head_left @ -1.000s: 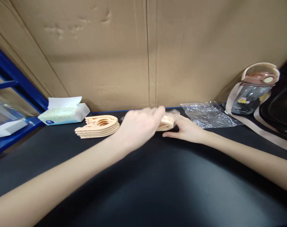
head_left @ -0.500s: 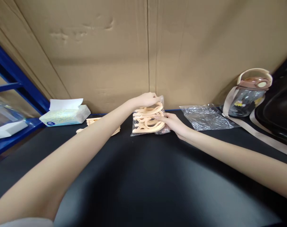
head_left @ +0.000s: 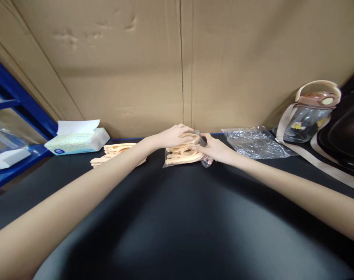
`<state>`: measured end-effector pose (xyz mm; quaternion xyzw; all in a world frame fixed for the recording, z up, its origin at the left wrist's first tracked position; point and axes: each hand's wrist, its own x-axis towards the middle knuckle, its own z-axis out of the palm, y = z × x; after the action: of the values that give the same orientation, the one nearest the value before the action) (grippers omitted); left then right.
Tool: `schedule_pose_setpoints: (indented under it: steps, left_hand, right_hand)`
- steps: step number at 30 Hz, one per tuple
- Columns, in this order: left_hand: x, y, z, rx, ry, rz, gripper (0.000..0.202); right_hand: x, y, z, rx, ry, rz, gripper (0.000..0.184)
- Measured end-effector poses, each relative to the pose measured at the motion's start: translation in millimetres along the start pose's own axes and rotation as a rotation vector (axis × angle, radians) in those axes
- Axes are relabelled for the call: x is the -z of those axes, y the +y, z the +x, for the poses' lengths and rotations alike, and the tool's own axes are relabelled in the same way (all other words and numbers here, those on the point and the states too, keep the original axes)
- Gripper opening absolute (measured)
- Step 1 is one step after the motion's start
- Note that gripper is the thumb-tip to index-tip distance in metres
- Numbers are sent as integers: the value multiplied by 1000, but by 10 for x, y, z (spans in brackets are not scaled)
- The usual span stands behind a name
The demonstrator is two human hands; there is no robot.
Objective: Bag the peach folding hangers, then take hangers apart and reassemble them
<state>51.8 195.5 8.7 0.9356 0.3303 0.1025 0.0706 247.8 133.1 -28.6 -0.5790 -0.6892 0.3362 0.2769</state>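
Observation:
A clear plastic bag (head_left: 167, 160) lies on the black table with several peach folded hangers (head_left: 184, 157) inside it. From behind and above, my left hand (head_left: 173, 137) reaches over the bagged hangers, its fingers bent onto their upper edge. My right hand (head_left: 214, 149) grips the bag's right end, thumb across the front and the other fingers partly hidden behind crumpled film. More peach hangers (head_left: 112, 149) lie in a pile to the left, partly covered by my left forearm.
A tissue pack (head_left: 77, 140) stands at the back left beside a blue metal frame (head_left: 22, 101). At right lie an empty clear bag (head_left: 252, 143) and a strapped water bottle (head_left: 307, 120), near a black bag (head_left: 344, 124). Cardboard (head_left: 136, 77) rises behind the table.
My left hand has come down onto the bagged hangers, which now sit lower. My right hand's thumb has spread forward along the bag's right end. The view has shifted slightly.

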Motion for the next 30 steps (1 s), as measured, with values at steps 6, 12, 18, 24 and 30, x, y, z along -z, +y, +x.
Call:
schedule_pose_setpoints:
  steps: [6, 12, 18, 24, 30]
  left_hand:
    - [-151, -70, -118, -17, -9, 2, 42]
    - [-203, 170, -295, 15, 34, -1, 54]
    - [-254, 403, -562, 17, 37, 42, 71]
    - [-294, 420, -507, 13, 18, 77, 52]
    - [-517, 830, -629, 112, 24, 115, 63]
  right_hand:
    - [55, -69, -1, 28, -53, -73, 81]
    - [257, -132, -182, 26, 45, -196, 80]
    - [164, -170, -307, -165, -42, 208, 83]
    - [67, -161, -272, -136, -97, 324, 78]
    - [222, -151, -191, -105, -182, -49, 71]
